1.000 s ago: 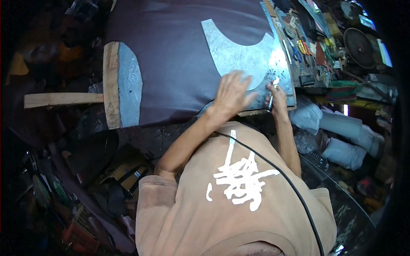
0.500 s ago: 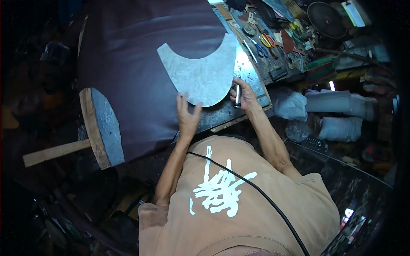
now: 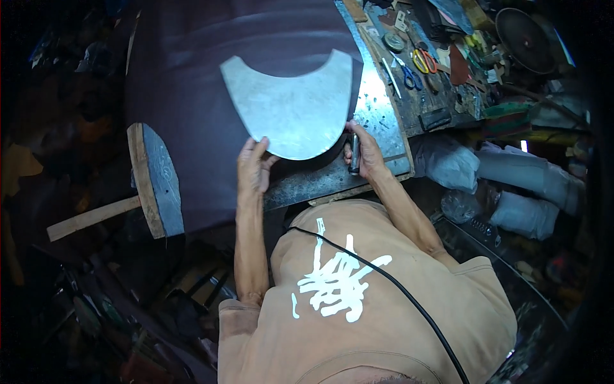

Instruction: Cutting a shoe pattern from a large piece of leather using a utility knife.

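A grey crescent-shaped sheet template (image 3: 291,112) with a curved cut-out along its far side lies over dark maroon leather (image 3: 192,96). My left hand (image 3: 254,168) is closed on its near left edge, with fingertips on top. By its near right edge, my right hand (image 3: 368,152) is wrapped round a short dark, shiny cylindrical tool (image 3: 354,153). The tool stands roughly upright, and its exact kind cannot be made out. The fingertips of that hand come close to the template's rim; contact is unclear.
The metal-topped table (image 3: 377,105) shows along the right and near sides. Beyond it are blue-handled scissors (image 3: 410,78), yellow-and-orange-handled scissors (image 3: 425,61) and a tape roll (image 3: 393,42). A wood-edged board (image 3: 157,179) juts out at left. Wrapped plastic bundles (image 3: 448,163) sit at right.
My left hand has moved left along the template's edge and closed on it. The template has turned slightly and catches more light. My right hand still holds the tool.
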Tool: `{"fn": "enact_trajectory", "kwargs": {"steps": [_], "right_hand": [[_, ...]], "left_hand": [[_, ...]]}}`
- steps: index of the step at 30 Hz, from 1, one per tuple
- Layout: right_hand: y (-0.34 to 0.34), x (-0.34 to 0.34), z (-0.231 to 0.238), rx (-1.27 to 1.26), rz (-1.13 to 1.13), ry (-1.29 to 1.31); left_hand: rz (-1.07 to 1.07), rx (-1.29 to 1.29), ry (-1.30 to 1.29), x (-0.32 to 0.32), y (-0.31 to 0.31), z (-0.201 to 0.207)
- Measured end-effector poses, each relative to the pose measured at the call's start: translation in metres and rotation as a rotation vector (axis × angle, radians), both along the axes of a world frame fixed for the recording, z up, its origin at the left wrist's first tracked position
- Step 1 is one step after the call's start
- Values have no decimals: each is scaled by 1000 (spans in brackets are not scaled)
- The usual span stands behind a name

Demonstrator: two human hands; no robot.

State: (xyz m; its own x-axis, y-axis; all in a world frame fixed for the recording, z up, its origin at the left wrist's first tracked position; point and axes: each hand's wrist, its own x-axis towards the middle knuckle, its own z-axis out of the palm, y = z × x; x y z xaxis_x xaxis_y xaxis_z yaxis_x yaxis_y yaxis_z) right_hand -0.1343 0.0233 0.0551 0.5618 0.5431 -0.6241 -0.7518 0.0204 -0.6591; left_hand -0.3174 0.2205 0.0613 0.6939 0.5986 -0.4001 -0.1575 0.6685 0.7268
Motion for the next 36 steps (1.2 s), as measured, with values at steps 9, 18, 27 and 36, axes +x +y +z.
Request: {"fn": "enact_trajectory", "kwargs": {"steps": [9, 18, 27, 36], "right_hand": [[-10, 21, -2, -192, 152, -323], [-46, 68, 24, -543, 367, -316], [-8, 139, 65, -325, 540, -1380], [60, 266, 99, -197, 630, -1612]], "left_hand": [[525, 138, 20, -108, 48, -9], [700, 0, 173, -148, 40, -76], [602, 110, 284, -135, 37, -68], [663, 119, 518, -119, 38, -64]]}}
